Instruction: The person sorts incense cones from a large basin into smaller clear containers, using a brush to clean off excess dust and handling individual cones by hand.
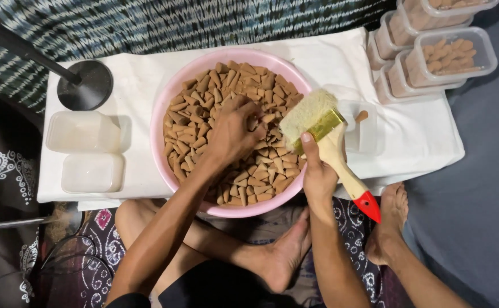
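A pink basin sits on a white cloth and is full of brown incense cones. My left hand is down in the cones at the basin's middle, fingers curled around one or a few of them. My right hand grips a wide paintbrush by its pale wooden handle, which has a red tip. Its bristles point up-left over the basin's right side, close to my left fingers.
Stacked clear boxes holding cones stand at the top right. An open clear box with one cone lies right of the basin. Two clear boxes lie at left, beside a black round stand base. My bare feet rest below.
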